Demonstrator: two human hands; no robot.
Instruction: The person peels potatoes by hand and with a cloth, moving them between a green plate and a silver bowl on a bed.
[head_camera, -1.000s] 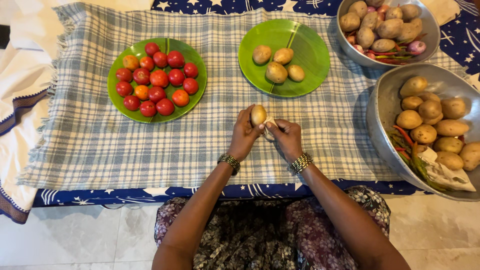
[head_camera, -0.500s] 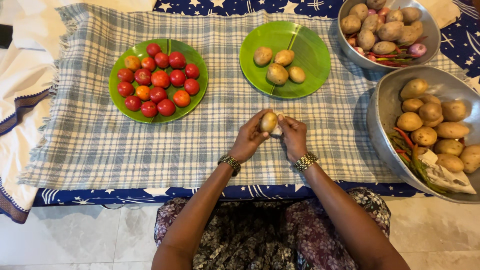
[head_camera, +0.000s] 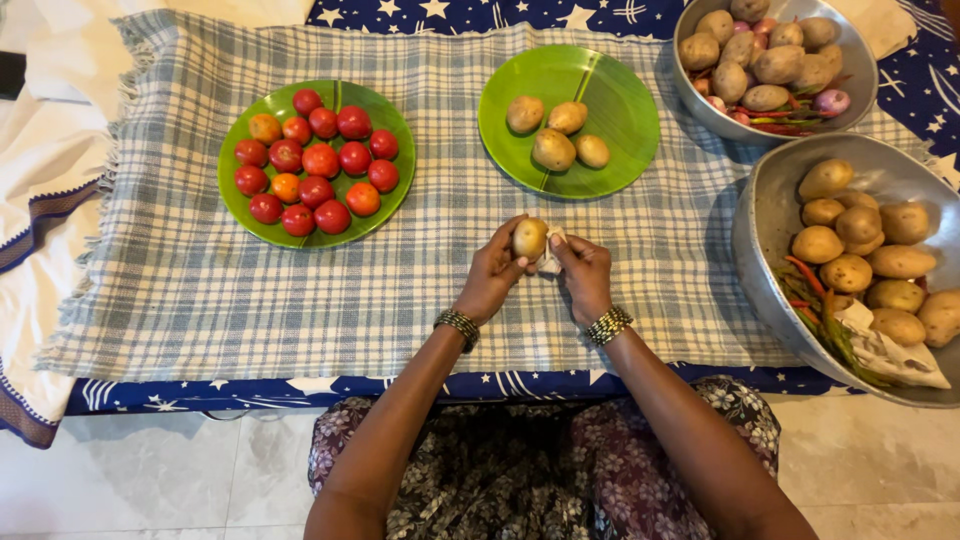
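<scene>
My left hand (head_camera: 490, 275) grips a small brown potato (head_camera: 529, 238) over the checked cloth (head_camera: 200, 290). My right hand (head_camera: 585, 275) presses a scrap of pale cloth (head_camera: 549, 258) against the potato's right side. Both hands sit just below a green plate (head_camera: 620, 110) that carries several potatoes. A second green plate (head_camera: 240, 215) at the left is filled with several red and orange tomatoes.
A large metal bowl (head_camera: 760, 215) at the right holds potatoes, chillies and a crumpled paper. Another metal bowl (head_camera: 850, 70) at the back right holds potatoes, onions and chillies. White fabric lies at the far left. The table's front edge runs just above my lap.
The potato has turned in my left hand and shifted slightly while my right hand rubs it with the cloth. Plates and bowls have not moved.
</scene>
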